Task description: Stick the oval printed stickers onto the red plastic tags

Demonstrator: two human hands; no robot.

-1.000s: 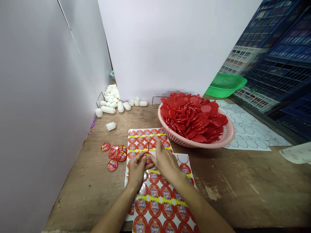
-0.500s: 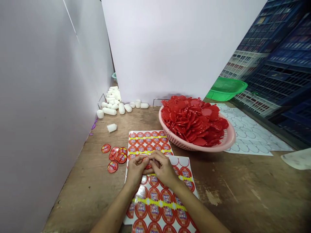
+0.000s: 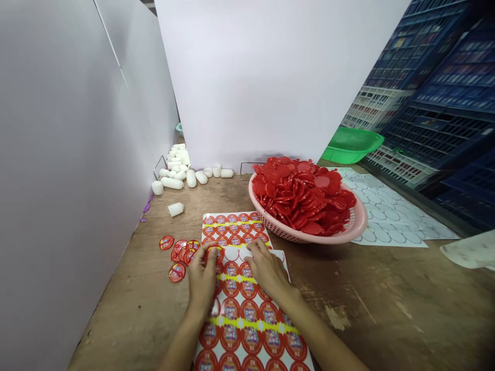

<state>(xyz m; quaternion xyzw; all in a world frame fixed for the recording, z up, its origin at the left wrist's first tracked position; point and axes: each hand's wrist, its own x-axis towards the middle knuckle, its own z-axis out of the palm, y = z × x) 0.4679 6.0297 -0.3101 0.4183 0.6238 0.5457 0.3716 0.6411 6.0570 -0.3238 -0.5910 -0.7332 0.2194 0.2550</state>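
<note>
My left hand is at the left edge of the upper sticker sheets, its thumb and index finger round a red disc with a printed face. To its left lie several red discs with round stickers. My right hand rests on the top part of the front sheet, thumb and fingertips apart beside blank sticker outlines; nothing shows in it. This sheet bears rows of red round stickers with yellow bands and overlaps another sheet behind.
A pink basket heaped with red plastic pieces stands behind right. White cylindrical pieces lie back left. Sheets of empty outlines, a green basket and stacked crates are at right. Pale panels rise left and behind.
My hands were together round a red disc and are now apart. The left one has moved left with a disc, while the right has opened over the sheet. The view has shifted slightly.
</note>
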